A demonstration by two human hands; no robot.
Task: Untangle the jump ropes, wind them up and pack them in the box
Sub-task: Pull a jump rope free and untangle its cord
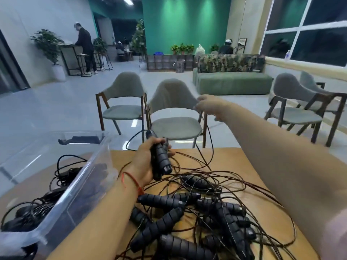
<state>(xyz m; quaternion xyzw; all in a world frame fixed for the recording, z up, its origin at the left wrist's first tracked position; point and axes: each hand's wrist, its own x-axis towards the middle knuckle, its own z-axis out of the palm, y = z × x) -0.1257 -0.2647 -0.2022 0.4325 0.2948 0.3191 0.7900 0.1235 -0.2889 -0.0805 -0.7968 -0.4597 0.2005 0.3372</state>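
A tangled heap of jump ropes (197, 218) with black ribbed handles and thin dark cords lies on the wooden table (249, 162). My left hand (144, 162) grips a pair of black handles (161, 158) above the heap, held roughly upright. My right hand (208, 106) is stretched far forward and up, pinching a thin cord (211, 147) that runs down toward the table. A clear plastic box (62, 184) stands at the left, holding several wound ropes (35, 205).
Two grey chairs (174, 117) stand just beyond the table's far edge, and more chairs (300, 107) are at the right. A green sofa sits farther back. People are at counters in the distance.
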